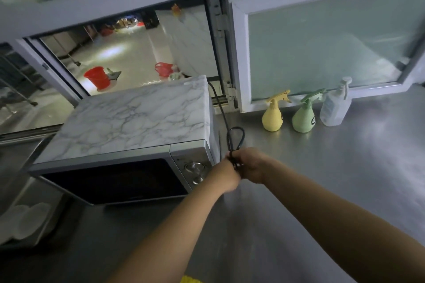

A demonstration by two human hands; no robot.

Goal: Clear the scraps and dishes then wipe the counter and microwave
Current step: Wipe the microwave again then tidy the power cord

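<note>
A microwave with a marble-patterned top and a dark closed door stands on the steel counter. Its black power cord runs down from behind it and forms a loop just to its right. Both hands meet at the foot of that loop, beside the microwave's control knobs. My left hand and my right hand both grip the gathered cord, fingers curled around it. Their fingertips are mostly hidden from view.
Yellow spray bottle, green spray bottle and a clear pump bottle stand along the frosted window. White dishes lie in a sink at the lower left. An open hatch behind the microwave shows red buckets.
</note>
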